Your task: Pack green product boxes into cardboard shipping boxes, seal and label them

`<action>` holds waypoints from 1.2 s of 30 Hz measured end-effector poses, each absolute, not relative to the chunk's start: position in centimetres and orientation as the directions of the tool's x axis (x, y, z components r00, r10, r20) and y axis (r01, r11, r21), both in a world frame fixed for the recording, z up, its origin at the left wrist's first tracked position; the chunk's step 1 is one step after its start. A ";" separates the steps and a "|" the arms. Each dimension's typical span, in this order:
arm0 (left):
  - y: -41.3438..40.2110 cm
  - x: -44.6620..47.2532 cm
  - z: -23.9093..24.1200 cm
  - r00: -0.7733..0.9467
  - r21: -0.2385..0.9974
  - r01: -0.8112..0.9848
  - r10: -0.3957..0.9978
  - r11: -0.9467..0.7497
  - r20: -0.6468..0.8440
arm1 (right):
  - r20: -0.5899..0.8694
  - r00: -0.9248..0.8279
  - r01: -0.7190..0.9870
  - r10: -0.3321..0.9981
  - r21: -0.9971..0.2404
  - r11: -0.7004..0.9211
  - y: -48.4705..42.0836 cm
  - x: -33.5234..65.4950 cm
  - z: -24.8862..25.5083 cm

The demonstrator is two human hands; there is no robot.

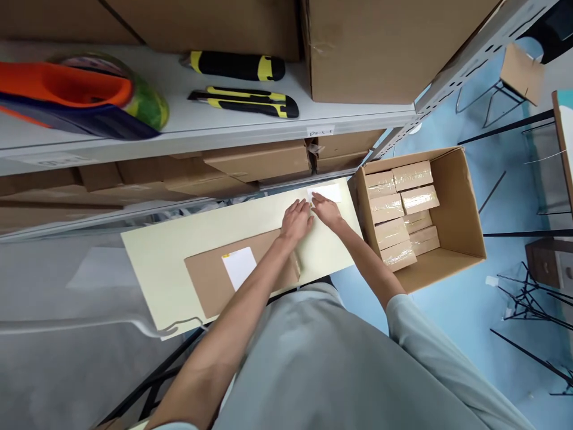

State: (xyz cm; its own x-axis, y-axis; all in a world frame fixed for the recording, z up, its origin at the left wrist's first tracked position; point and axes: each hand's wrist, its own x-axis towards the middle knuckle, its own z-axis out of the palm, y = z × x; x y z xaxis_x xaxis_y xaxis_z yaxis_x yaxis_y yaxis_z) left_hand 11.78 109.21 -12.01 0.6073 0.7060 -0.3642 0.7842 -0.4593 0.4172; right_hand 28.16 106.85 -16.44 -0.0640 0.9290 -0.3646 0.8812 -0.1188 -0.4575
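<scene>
A small white sheet of paper (332, 192) lies near the right end of the pale yellow tabletop (165, 245). My right hand (326, 211) reaches over the sheet's left edge, fingers bent and pinching there. Close beside it, my left hand (296, 221) has its fingers bent and pressed together; a tiny yellow spot shows between the two hands, too small to name. Under my left forearm lies a flat brown cardboard box (208, 272), partly hidden, with a white yellow-edged label (239, 267) on top.
To the right stands an open carton (461, 209) with several small taped boxes (387, 208). Ahead, a shelf (250, 131) holds two utility knives (237, 65), an orange and blue tape dispenser (85, 98) and large cartons (380, 48). A curved white bar (89, 323) is at left.
</scene>
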 end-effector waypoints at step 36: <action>112.6 23.5 -15.3 0.728 0.414 0.673 0.450 -0.613 -0.517 | -0.295 0.698 0.366 0.653 -0.637 -0.679 101.1 39.7 -12.9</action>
State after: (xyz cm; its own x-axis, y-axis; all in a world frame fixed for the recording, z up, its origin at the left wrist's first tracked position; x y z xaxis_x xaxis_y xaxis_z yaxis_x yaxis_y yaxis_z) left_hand 23.51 112.63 -15.30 0.7283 0.4500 -0.5168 0.6727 -0.6133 0.4140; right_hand 39.67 101.06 -12.87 0.6981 0.6526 -0.2947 0.3656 -0.6787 -0.6370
